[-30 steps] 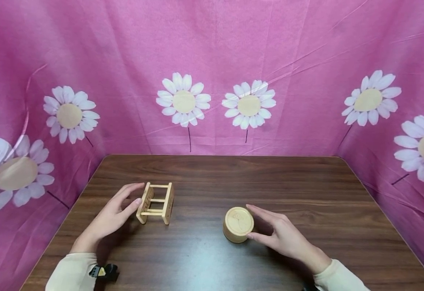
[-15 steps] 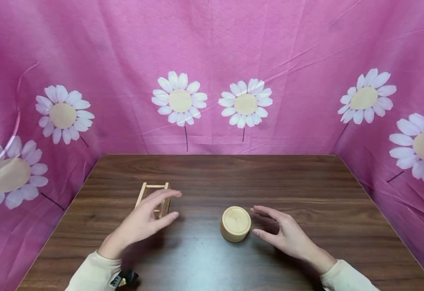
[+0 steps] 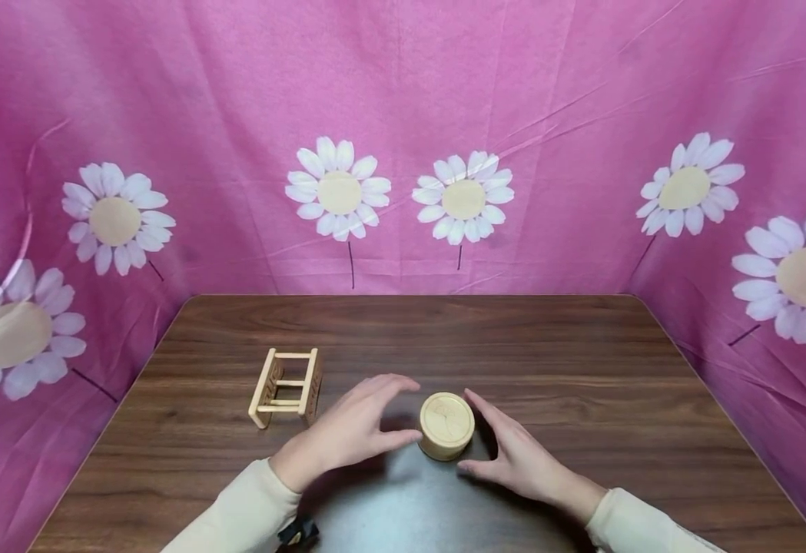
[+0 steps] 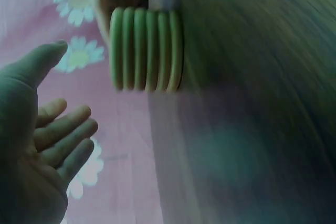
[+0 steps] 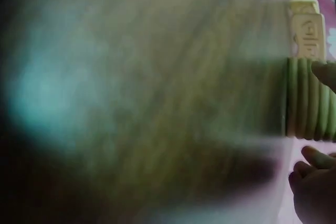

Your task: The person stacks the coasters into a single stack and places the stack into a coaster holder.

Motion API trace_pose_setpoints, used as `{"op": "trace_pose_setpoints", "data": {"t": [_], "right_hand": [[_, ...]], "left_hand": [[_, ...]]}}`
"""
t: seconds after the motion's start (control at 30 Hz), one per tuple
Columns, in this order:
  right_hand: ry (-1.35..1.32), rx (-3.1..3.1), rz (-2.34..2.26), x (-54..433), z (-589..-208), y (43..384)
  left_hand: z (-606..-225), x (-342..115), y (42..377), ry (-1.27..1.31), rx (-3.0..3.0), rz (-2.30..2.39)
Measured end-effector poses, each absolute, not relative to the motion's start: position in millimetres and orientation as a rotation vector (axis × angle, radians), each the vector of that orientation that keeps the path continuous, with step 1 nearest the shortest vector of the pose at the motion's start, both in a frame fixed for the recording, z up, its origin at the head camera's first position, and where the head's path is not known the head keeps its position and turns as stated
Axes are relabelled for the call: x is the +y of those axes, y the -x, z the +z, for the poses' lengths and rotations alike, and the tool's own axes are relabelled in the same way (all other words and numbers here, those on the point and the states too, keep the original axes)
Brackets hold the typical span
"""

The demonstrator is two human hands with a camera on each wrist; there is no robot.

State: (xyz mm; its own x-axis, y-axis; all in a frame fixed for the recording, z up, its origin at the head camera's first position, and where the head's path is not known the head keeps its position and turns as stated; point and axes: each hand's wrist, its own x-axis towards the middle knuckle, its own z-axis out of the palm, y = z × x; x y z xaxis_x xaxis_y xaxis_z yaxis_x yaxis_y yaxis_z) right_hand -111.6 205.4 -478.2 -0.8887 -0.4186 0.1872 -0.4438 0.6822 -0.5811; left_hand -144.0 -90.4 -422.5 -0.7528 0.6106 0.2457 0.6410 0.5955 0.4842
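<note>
A stack of round wooden coasters [image 3: 447, 420] stands on the brown table, its top disc carved with a plant-like figure. Several rounded discs show from the side in the left wrist view, as coasters [image 4: 147, 51]. My left hand [image 3: 350, 428] is at the left of the stack, thumb and fingers spread, fingertips close to its side. On the other side, my right hand [image 3: 523, 461] curves loosely about the stack with thumb and fingers apart. Farther left stands a small wooden rack [image 3: 286, 388] with rods between two carved side panels.
The wood-grain table [image 3: 568, 346] ends in front of a pink curtain [image 3: 403, 77] printed with white daisies, which also hangs on both sides. A dark strap device [image 3: 299, 531] sits at the left sleeve's cuff.
My left hand has moved right, from beside the rack, across it and over to the coaster stack. My right hand drew slightly away, then came back close. Rack and stack stay put.
</note>
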Motion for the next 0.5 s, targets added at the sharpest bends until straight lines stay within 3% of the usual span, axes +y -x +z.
{"op": "trace_pose_setpoints", "data": {"t": [0.5], "right_hand": [[-0.738, -2.815, 1.118, 191.4, -493.4, 115.4]], "left_hand": [[-440.3, -44.5, 147.9, 1.143, -2.796, -0.839]]}}
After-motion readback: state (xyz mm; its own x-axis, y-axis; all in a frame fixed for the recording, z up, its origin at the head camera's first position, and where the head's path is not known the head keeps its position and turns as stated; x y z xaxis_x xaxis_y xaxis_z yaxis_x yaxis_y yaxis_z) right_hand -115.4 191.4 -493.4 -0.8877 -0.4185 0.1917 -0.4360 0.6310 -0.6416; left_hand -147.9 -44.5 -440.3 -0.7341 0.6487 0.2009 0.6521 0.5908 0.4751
